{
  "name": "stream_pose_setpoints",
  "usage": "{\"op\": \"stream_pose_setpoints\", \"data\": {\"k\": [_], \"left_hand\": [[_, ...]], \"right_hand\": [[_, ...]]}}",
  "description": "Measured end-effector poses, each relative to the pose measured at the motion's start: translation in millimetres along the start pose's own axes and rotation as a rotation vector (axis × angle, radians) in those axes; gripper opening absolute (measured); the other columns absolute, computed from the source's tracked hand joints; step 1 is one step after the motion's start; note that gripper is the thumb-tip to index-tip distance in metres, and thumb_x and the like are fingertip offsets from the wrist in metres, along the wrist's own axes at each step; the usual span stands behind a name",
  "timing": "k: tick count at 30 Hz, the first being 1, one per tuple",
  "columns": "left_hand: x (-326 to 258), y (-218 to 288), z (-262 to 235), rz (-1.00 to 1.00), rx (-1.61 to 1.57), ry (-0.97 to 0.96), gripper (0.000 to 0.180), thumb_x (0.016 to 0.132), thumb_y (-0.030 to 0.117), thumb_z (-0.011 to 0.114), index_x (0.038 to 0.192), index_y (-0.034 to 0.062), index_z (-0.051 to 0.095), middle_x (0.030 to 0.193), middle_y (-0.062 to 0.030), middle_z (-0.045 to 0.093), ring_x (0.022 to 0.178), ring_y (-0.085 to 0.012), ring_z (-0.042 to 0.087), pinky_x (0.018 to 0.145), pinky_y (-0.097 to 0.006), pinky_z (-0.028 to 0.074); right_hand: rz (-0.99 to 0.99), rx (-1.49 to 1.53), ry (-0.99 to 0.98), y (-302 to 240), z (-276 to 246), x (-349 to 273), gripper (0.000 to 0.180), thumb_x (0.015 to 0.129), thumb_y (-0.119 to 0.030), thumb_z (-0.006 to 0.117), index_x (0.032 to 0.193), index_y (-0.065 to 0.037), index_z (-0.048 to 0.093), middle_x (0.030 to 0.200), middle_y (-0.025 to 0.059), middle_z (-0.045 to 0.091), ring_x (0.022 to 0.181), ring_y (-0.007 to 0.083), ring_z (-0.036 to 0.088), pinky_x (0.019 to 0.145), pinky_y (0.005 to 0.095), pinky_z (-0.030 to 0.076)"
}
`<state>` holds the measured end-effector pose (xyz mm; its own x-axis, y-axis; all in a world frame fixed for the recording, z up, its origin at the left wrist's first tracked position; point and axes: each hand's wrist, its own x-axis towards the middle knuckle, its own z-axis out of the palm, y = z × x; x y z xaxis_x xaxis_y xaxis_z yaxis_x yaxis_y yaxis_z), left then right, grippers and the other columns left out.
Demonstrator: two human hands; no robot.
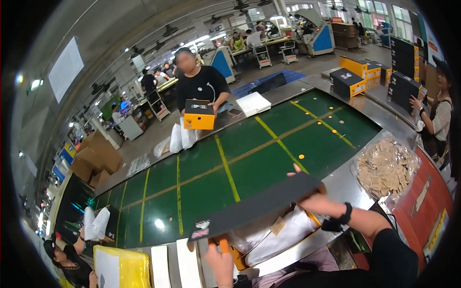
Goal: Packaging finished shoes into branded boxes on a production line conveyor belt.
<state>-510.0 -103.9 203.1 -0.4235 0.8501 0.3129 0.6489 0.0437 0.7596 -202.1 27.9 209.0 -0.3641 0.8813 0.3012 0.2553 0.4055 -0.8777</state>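
Note:
In front of me an orange box [237, 259] stands with its long black lid [257, 204] raised and tilted over it. White tissue-like wrapping [283, 242] fills the box, with a small brown paper piece [277, 225] on top. My left hand [220, 263] is closed at the lid's left end, below a printed label. My right hand [312, 203] grips the lid's right end, with fingertips showing past its far edge. The lid hides part of both hands' grip and some of the box.
A green conveyor belt [201, 192] with yellow lines runs beyond the box; orange dots [301, 156] lie on it. Across it a person holds an orange-and-black box [199, 121]. At right sit a bag of brown paper pieces [388, 168] and stacked boxes [403, 62]. White panels [189, 264] stand at left.

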Motion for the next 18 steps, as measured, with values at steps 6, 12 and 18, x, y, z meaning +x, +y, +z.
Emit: {"op": "stream_pose_setpoints", "data": {"k": [6, 12, 18], "left_hand": [[-9.7, -4.0, 24.7, 0.247, -0.013, -0.015, 0.028, 0.09, 0.015, 0.053, 0.107, -0.0067, 0.06, 0.105, -0.0218, 0.064, 0.095, -0.0334, 0.063, 0.086, -0.041, 0.049], [12.1, 6.5, 30.7, 0.362, 0.094, -0.403, 0.035, 0.091, 0.015, 0.052, 0.118, -0.0067, 0.051, 0.119, -0.0231, 0.055, 0.108, -0.0344, 0.054, 0.094, -0.041, 0.042], [1.5, 12.3, 15.0, 0.371, 0.235, -0.649, 0.045, 0.091, 0.015, 0.052, 0.13, -0.0067, 0.043, 0.132, -0.0244, 0.045, 0.121, -0.0353, 0.045, 0.102, -0.041, 0.036]], "right_hand": [[0.088, 0.254, 0.014, 63.6, 26.1, -95.8, 0.069, 0.094, -0.018, 0.056, 0.149, 0.002, 0.021, 0.153, 0.0202, 0.028, 0.144, 0.0275, 0.027, 0.114, 0.0358, 0.028], [0.362, -0.102, -0.243, 88.6, -39.6, -136.0, 0.057, 0.089, -0.024, 0.059, 0.143, -0.01, 0.044, 0.132, 0.0161, 0.056, 0.122, 0.0295, 0.055, 0.1, 0.0372, 0.042], [0.094, -0.124, 0.002, 17.2, -77.7, -68.5, 0.055, 0.095, -0.042, 0.054, 0.139, -0.009, 0.048, 0.13, 0.0186, 0.059, 0.116, 0.0322, 0.059, 0.098, 0.0413, 0.045]]}}
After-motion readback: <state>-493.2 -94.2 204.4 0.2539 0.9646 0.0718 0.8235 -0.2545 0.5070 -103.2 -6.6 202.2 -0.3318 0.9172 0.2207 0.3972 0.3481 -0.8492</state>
